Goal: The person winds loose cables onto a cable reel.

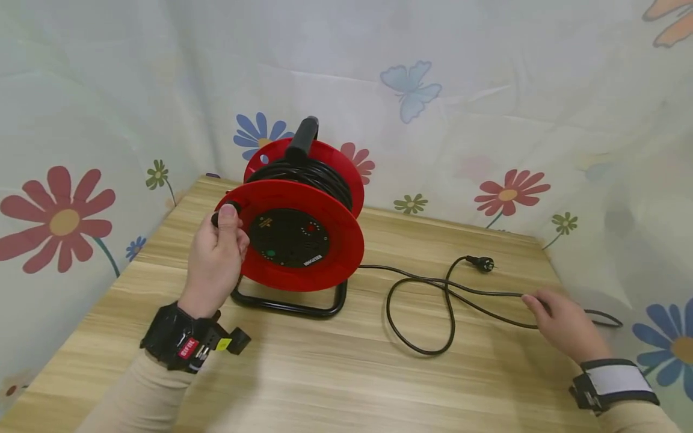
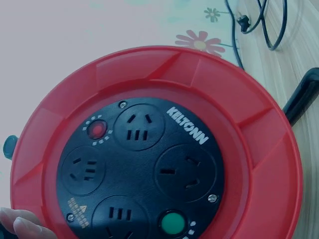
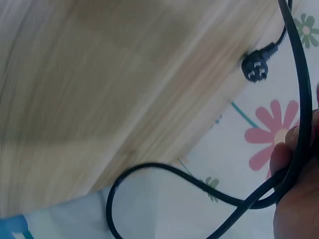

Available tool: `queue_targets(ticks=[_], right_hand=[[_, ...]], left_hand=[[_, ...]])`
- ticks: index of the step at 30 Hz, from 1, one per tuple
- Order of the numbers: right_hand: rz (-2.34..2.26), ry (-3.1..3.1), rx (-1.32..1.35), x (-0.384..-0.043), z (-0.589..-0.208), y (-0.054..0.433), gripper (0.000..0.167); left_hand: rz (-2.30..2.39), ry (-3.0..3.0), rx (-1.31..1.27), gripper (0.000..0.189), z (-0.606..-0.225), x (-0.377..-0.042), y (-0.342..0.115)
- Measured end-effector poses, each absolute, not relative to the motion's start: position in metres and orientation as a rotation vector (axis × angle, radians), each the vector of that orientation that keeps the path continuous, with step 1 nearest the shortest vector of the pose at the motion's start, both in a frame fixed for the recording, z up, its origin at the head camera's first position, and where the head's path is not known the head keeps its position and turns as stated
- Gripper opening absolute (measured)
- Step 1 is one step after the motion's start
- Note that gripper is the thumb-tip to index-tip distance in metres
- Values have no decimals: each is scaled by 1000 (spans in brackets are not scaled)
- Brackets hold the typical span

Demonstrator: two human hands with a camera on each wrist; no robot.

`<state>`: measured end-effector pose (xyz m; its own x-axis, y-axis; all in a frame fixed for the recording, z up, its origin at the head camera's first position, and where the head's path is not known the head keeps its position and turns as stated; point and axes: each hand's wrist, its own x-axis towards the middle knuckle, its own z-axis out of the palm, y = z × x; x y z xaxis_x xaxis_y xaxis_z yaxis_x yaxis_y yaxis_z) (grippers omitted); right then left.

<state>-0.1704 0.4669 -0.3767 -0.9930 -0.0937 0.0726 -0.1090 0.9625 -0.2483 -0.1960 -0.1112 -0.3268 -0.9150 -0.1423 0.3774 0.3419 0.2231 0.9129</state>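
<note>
A red cable reel [image 1: 346,240] with a black socket panel [image 2: 134,169] stands on a black tubular frame [image 1: 287,310]. At its left rim, my left hand [image 1: 215,264] grips the black crank knob [image 1: 215,220], which the fingers mostly hide. Black cable [image 1: 430,352] runs from the reel across the table in a loose loop. Farther right, my right hand [image 1: 571,325] holds this cable between thumb and fingers. In the right wrist view, the cable [image 3: 301,74] passes through that hand and bends back below it. The plug [image 1: 480,263] lies beyond the loop, prongs pointing right.
The reel's black carry handle [image 1: 303,138] rises over the wound cable [image 1: 311,174]. A wood-grain table [image 1: 352,385] lies beneath everything. Behind it and along both sides hangs a pale curtain [image 1: 335,60] printed with flowers and butterflies.
</note>
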Motion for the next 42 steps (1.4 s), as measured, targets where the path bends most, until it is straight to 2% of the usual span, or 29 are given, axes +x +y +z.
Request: queue_targets(ticks=[14,24,32,42], right_hand=[[380,-3042,158,-177,-390,445,34],[422,-3056,211,-183,-401,427,31],[405,-3048,233,-184,-408,422,32],[423,-3025,291,-189,-414,408,31]], left_hand=[[-1723,-2188,-191,44,-317,-199,-107],[-1537,-2239,-219,40,-311,-199,-95],[-1318,-2356,-187,46,-307,-201,-89],[-1248,-2381,-302,42,-302,-202,-69]])
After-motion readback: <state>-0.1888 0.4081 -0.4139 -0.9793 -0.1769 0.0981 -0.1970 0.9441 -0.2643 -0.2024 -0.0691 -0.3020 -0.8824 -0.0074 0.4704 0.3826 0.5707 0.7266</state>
